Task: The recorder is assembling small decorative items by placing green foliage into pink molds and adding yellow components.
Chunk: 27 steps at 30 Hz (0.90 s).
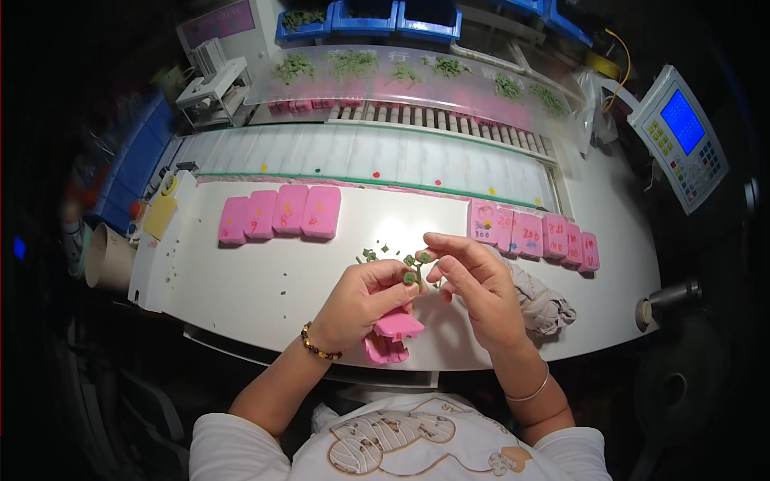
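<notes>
My left hand (365,301) pinches a small green wax piece (411,277), a thin stem with little flat tips, between thumb and forefinger. My right hand (477,293) is raised just right of it, its fingers curved and apart, the fingertips close to the tips of the piece. Below my left palm is a pink rubber mould (399,325), its parts spread apart; I cannot tell whether my lower fingers hold it. Several small green pieces (369,255) lie on the white table just beyond my hands.
Pink moulds (281,212) stand in a row at left, more (533,232) at right. A crumpled grey cloth (545,301) lies beside my right forearm. Beyond are a glass-topped strip (361,152), a clear shelf with green clusters (353,66), blue bins (365,18) and a control panel (682,136).
</notes>
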Each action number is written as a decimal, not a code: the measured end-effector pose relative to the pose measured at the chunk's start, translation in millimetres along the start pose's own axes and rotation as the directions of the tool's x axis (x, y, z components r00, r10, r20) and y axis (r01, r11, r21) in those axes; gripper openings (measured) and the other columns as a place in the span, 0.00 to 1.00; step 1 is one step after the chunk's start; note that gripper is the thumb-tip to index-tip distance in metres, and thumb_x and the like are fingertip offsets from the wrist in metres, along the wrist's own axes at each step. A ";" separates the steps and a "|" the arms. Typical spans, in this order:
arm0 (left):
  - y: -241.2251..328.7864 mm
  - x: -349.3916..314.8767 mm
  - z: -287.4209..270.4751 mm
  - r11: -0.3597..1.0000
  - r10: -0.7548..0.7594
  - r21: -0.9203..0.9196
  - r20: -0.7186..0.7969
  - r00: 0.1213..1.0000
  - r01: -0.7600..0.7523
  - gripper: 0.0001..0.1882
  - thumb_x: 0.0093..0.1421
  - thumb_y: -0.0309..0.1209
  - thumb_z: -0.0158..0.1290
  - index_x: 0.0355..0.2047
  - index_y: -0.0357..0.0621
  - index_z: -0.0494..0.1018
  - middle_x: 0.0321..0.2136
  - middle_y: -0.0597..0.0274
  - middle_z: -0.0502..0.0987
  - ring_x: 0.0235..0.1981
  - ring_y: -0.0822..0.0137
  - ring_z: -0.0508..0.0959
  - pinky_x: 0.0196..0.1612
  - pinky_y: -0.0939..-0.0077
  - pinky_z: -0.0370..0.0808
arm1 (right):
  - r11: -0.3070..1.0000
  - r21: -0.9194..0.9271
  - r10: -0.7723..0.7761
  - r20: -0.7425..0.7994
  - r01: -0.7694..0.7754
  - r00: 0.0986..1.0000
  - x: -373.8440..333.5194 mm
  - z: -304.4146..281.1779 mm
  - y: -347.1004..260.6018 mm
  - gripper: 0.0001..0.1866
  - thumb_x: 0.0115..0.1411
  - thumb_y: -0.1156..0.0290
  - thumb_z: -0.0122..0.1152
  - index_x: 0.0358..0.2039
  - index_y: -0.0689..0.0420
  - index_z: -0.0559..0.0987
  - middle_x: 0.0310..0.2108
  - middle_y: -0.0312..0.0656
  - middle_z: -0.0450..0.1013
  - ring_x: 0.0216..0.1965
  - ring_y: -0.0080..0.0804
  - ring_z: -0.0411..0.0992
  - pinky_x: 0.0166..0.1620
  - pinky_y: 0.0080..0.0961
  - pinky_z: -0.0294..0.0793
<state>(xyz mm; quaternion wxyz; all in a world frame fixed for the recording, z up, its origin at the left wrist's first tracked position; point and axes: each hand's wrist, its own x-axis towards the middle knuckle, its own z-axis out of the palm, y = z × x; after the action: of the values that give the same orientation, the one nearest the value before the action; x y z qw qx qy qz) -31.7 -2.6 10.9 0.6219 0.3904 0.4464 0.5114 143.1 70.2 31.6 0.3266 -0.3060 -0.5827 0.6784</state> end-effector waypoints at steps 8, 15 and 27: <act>11.7 5.8 -15.4 0.997 -0.036 0.069 0.110 0.993 0.028 0.06 0.60 0.28 0.55 0.31 0.36 0.75 0.23 0.71 0.73 0.24 0.82 0.71 0.28 0.86 0.69 | 0.997 -0.053 0.066 0.055 -0.064 0.996 0.9 1.7 -6.1 0.16 0.64 0.73 0.53 0.52 0.61 0.74 0.45 0.38 0.74 0.39 0.17 0.70 0.37 0.15 0.68; 99.7 68.6 -72.5 0.761 -0.446 0.569 0.109 0.889 0.312 0.10 0.58 0.34 0.56 0.33 0.38 0.76 0.24 0.66 0.76 0.27 0.78 0.75 0.28 0.84 0.71 | 0.999 0.021 0.045 -0.084 -0.044 0.995 -2.0 -15.4 -7.0 0.16 0.63 0.74 0.54 0.52 0.60 0.74 0.45 0.40 0.75 0.39 0.19 0.70 0.37 0.15 0.68; 138.8 186.0 -66.6 0.970 0.156 0.206 -0.105 0.982 -0.132 0.19 0.60 0.41 0.56 0.37 0.33 0.74 0.28 0.55 0.75 0.25 0.67 0.76 0.27 0.59 0.83 | 0.997 -0.057 -0.051 -0.049 0.048 0.998 -12.5 -4.2 -3.8 0.15 0.62 0.78 0.55 0.50 0.61 0.74 0.45 0.38 0.73 0.40 0.17 0.70 0.38 0.13 0.68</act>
<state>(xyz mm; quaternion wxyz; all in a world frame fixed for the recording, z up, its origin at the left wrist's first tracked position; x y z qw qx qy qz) -120.6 206.4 92.9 0.5132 0.4504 0.5019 0.5310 154.3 63.1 35.3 0.3490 -0.3176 -0.6004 0.6456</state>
